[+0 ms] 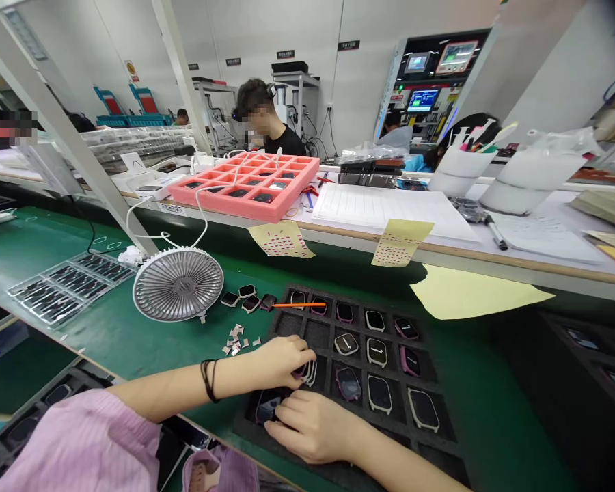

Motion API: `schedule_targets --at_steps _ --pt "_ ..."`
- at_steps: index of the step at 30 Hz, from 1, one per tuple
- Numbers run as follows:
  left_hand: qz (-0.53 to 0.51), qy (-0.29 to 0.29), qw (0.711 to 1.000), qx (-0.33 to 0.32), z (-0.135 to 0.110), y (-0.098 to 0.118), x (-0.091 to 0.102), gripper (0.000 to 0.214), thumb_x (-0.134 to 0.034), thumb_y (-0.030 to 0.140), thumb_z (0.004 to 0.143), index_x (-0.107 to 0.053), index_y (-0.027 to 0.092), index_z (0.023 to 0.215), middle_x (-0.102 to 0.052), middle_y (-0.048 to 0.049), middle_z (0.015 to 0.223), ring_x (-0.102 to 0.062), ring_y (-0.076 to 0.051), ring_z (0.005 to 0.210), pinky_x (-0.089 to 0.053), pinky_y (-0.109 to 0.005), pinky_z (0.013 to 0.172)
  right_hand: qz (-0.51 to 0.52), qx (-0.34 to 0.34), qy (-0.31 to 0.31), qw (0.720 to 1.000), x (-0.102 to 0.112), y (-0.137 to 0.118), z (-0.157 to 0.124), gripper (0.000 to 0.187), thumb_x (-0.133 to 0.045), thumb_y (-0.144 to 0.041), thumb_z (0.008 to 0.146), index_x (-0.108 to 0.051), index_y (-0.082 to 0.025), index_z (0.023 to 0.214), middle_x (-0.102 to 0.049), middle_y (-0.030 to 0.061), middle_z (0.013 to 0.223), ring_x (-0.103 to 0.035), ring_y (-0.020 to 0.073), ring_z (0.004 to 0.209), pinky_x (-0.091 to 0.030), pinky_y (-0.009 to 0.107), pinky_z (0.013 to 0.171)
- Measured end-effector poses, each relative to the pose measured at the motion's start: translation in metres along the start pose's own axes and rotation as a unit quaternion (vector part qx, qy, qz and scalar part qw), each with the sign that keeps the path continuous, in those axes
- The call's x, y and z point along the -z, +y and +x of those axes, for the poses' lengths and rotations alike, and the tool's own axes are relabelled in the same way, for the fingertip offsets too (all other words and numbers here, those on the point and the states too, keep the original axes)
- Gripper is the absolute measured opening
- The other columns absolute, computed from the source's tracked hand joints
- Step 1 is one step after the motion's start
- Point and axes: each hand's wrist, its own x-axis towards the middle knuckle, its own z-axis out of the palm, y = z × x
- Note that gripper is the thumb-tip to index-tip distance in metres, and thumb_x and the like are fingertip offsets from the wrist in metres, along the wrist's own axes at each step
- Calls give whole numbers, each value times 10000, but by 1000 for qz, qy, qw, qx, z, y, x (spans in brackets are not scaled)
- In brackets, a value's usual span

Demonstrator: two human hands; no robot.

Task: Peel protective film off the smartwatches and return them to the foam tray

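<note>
Head: foam tray (pixel 318 335) on green bench (pixel 97 348), workshop (pixel 266 41) beyond.

Two hands (pixel 281 362), one desk fan (pixel 178 284), four loose watch cases (pixel 251 303).

A black grid tray (pixel 441 447) is lying under the right grip (pixel 312 427), carrying pink and silver watches (pixel 376 352); a pink striped sleeve (pixel 82 444) is covering the arm behind the left grip (pixel 281 362), while a coral-pink grid tray (pixel 243 205) is sitting well beyond both.
</note>
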Motion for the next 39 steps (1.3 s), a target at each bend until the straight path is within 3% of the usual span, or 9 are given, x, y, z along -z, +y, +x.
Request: schedule_targets --at_steps 7,11,15,21,26,30,34,37,39 --pt "64 -7 995 -82 16 6 5 338 -716 254 713 -562 156 997 -611 -70 909 -585 -229 818 -473 -300 635 -1 -4 -5 1000 -1 1 -4 221 -393 -148 909 -594 -93 981 -589 60 693 -544 146 638 -427 276 586" --pt "81 -19 996 -44 16 12 6 349 -709 271 726 -561 140 1014 -619 -106 931 -593 -254 829 -470 -312 639 -2 -7 -16 1000 0 2 -6 225 -392 -160 914 -597 -105 990 -594 60 692 -550 142 643 -442 270 601" --pt "102 -57 993 5 18 23 7 285 -671 226 766 -573 96 999 -632 -131 910 -596 -251 838 -461 -311 696 14 -12 23 1000 3 4 -4 229 -392 -139 901 -604 -88 970 -581 52 655 -538 144 600 -438 266 568" --pt "129 -69 988 -49 24 25 7 141 -615 70 756 -594 123 885 -657 -100 858 -594 -209 761 -440 -325 775 28 -22 77 996 8 7 0 228 -404 -111 874 -625 -67 911 -565 44 611 -507 147 547 -418 268 518" --pt "101 -79 992 -14 22 19 12 237 -615 129 778 -578 127 1012 -647 -113 893 -585 -240 849 -452 -290 649 45 -35 68 996 9 10 -1 256 -385 -129 880 -631 -66 915 -565 49 610 -499 155 548 -426 275 513" --pt "72 -30 996 -32 17 8 5 390 -687 240 737 -552 156 1094 -635 -97 921 -561 -252 888 -460 -289 600 59 -37 47 996 8 9 -2 272 -371 -134 882 -629 -67 934 -569 56 617 -499 160 548 -436 283 514" --pt "6 21 997 -67 13 -6 -7 449 -694 232 715 -549 199 1139 -642 -57 903 -558 -220 898 -474 -284 671 72 -42 47 995 10 10 -3 262 -375 -129 876 -616 -72 961 -602 79 666 -518 171 575 -454 293 526" --pt "-60 42 996 -56 10 -13 -14 385 -654 210 734 -572 213 1110 -651 -44 886 -572 -205 902 -472 -266 712 90 -91 105 986 14 14 -4 290 -410 -90 841 -577 -104 1078 -647 106 843 -579 191 744 -499 320 650" --pt "-86 44 995 -38 9 -14 -15 318 -659 243 722 -599 188 1029 -642 -48 841 -584 -206 853 -474 -267 706 93 -171 161 968 17 18 -7 374 -431 -58 829 -541 -167 1169 -631 100 988 -581 201 902 -498 350 767"
